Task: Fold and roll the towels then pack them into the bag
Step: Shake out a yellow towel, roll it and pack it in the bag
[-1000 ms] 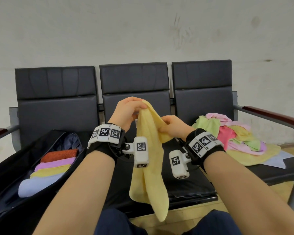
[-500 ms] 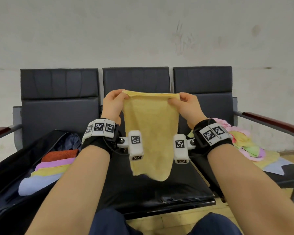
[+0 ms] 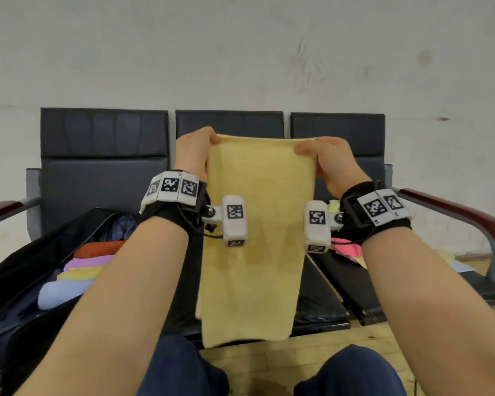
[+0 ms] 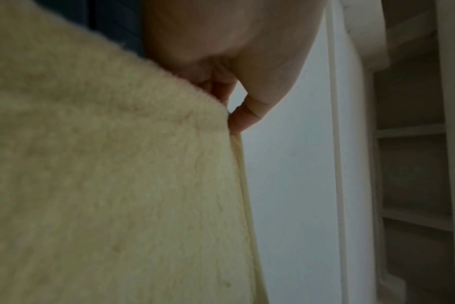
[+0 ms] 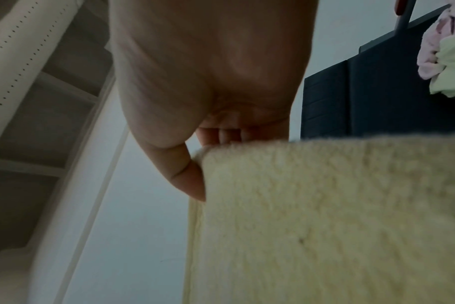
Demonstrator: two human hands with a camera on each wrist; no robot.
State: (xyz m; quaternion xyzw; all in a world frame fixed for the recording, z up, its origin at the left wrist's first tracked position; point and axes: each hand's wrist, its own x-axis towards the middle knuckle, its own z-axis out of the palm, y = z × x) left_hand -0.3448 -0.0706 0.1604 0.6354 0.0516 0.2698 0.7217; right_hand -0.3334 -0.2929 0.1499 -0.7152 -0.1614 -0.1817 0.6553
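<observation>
Head view: the left hand (image 3: 193, 151) and the right hand (image 3: 330, 164) each pinch one top corner of a yellow towel (image 3: 255, 252), thumb on the near side and fingers curled behind, so the top edge runs level and taut between them. The towel hangs flat and straight down in front of the middle seat of a black bench (image 3: 103, 167), its lower edge above the person's knees. On the left seat lies an open dark bag (image 3: 17, 281) with four rolled towels (image 3: 83, 270) side by side inside — rust, purple, yellow and pale blue from back to front. On the right seat, mostly hidden behind the right wrist, lies a loose pile (image 3: 345, 248) of pink, green and yellow cloth. A red-topped armrest (image 3: 452, 212) closes the bench on the right.

Left wrist view: the left hand (image 4: 221, 47) fills the top, its thumb tip pressed on the towel's (image 4: 104, 185) corner; the doubled edge runs down from the pinch. The other fingers are largely hidden behind the cloth.

Right wrist view: the right hand (image 5: 208, 72) holds the towel (image 5: 338, 226) the same way — thumb on the near face of the corner, fingertips showing just over the top edge. At the upper right, part of the pile (image 5: 447, 47) lies against the dark bench (image 5: 364, 92).
</observation>
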